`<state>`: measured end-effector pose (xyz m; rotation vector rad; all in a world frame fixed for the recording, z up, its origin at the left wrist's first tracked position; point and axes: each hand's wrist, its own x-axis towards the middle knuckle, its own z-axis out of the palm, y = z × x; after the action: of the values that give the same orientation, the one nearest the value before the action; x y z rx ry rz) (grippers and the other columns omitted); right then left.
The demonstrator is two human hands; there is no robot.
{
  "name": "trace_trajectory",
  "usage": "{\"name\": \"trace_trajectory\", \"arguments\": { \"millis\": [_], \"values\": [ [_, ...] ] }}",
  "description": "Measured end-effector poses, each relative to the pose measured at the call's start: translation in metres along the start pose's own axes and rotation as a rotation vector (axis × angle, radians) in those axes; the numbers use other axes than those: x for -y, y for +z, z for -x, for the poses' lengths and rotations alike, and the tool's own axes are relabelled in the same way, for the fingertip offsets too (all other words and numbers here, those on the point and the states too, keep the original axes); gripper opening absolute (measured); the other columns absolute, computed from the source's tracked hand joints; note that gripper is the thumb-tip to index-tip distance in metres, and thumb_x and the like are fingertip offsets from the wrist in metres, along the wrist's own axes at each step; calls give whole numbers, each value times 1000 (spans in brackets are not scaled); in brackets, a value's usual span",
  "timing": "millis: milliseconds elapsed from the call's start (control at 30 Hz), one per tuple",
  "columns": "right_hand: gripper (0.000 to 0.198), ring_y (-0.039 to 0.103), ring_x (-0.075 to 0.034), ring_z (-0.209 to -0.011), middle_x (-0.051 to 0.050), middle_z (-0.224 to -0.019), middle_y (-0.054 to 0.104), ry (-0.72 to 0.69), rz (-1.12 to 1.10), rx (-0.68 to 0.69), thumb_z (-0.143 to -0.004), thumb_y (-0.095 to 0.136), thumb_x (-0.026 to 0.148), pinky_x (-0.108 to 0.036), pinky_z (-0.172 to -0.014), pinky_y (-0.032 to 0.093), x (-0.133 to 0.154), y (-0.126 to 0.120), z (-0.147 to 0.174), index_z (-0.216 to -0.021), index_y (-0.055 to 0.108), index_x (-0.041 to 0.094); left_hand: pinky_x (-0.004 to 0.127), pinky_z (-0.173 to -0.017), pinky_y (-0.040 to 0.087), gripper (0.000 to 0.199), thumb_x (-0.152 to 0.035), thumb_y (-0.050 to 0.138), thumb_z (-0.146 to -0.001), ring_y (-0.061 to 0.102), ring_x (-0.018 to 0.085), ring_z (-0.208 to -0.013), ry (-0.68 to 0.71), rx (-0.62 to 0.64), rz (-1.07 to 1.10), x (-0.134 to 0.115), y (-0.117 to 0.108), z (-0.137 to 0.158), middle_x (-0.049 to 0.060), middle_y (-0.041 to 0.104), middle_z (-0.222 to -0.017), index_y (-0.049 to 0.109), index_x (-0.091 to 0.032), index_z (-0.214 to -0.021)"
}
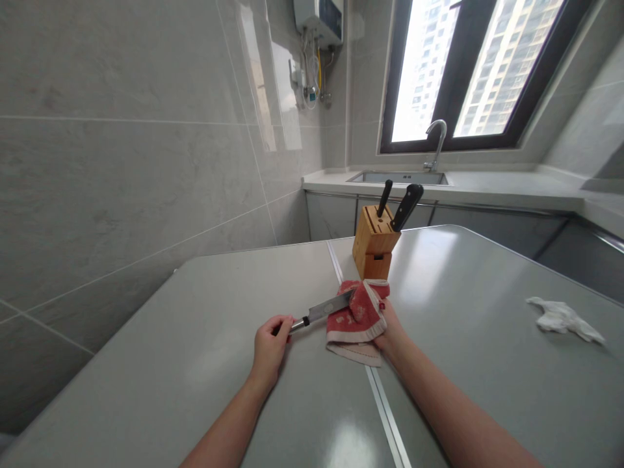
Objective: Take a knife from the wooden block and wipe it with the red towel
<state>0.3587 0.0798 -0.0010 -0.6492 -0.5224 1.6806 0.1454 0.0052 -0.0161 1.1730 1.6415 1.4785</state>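
Between the two hands, a steel-bladed kitchen knife (322,311) lies over the grey tabletop (205,338): the left hand (271,339) is closed on its handle, and the right hand (387,328) clamps a red, cream-edged cloth (355,315) around the blade. Beyond them stands a wooden knife block (374,244). A slip of the cloth could likely expose the right fingers to the edge.

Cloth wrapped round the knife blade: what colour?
Red with a cream border, a folded cloth in the right hand; the head view shows it best.
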Motion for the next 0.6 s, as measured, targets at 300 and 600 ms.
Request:
{"name": "trace_trajectory", "arguments": {
  "millis": [300,600],
  "values": [
    [12,64,-22,-66,-5,-69,70,50,-20,-19,-66,64,28,-38,-69,55,7,7,5,-74,64,19,19,-52,39,32,-45,58,-72,50,13,-62,-31,-18,44,-2,-1,0,3,62,-69,68,-14,-73],
    [13,65,-22,-69,-5,-73,70,47,-28,16,-70,60,29,-38,-74,53,5,3,1,-76,66,19,20,-52,40,34,-47,59,-71,52,14,-63,-38,-26,54,-4,0,1,3,63,-72,68,-14,-74]
  ]
}}
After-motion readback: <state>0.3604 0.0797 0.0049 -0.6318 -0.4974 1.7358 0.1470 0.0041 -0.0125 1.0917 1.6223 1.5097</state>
